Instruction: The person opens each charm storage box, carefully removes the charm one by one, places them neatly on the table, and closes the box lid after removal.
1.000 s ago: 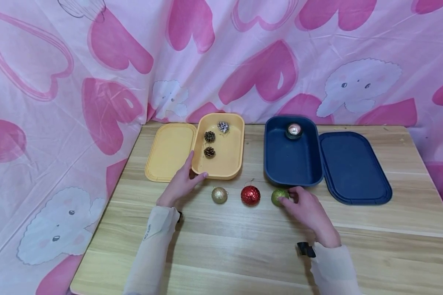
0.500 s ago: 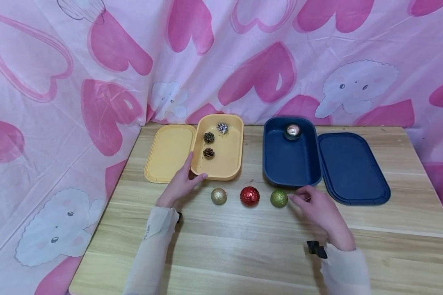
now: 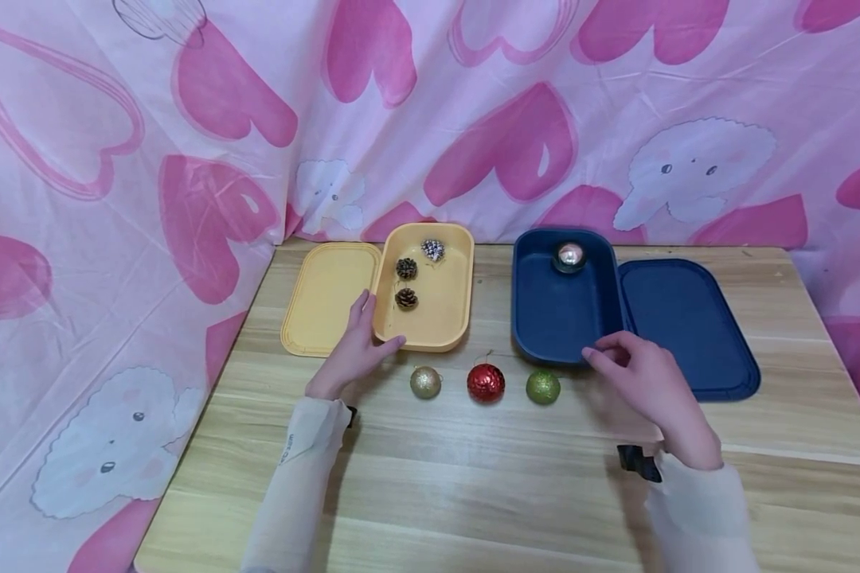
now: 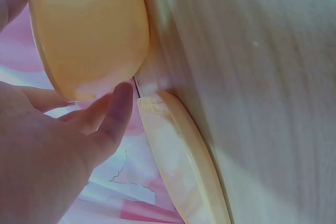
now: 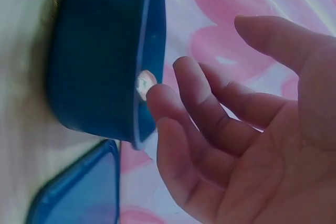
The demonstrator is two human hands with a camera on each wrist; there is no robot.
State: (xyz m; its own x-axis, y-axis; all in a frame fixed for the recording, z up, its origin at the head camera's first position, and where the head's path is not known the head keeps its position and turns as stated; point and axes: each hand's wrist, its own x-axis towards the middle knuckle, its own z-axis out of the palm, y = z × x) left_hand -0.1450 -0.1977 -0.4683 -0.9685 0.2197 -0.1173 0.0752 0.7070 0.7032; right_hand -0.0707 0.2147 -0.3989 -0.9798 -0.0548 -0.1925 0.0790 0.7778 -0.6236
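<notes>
My left hand (image 3: 351,350) rests at the near left corner of the yellow box (image 3: 433,338), thumb along the front wall and fingers spread along the left side. In the left wrist view its fingertips lie right by the box wall. Two brown pine cones (image 3: 406,298) and a frosted pine cone (image 3: 433,250) lie in that box. My right hand (image 3: 652,378) hovers with loosely bent fingers by the near right corner of the navy box (image 3: 566,354), holding nothing. A shiny pinkish ball ornament (image 3: 569,256) sits at that box's far end. Nearest the hand on the table is a green glitter ball (image 3: 543,387).
Left of the green ball, a red bauble (image 3: 486,384) and a gold glitter ball (image 3: 426,383) stand in a row. A yellow lid (image 3: 330,298) lies left of the yellow box, a navy lid (image 3: 688,326) right of the navy box. Behind the wooden table (image 3: 473,493) hangs a pink curtain (image 3: 502,143).
My right hand has let go of the green ball and moved right and up to the navy box's near corner. The ball stays on the table; my left hand has hardly moved.
</notes>
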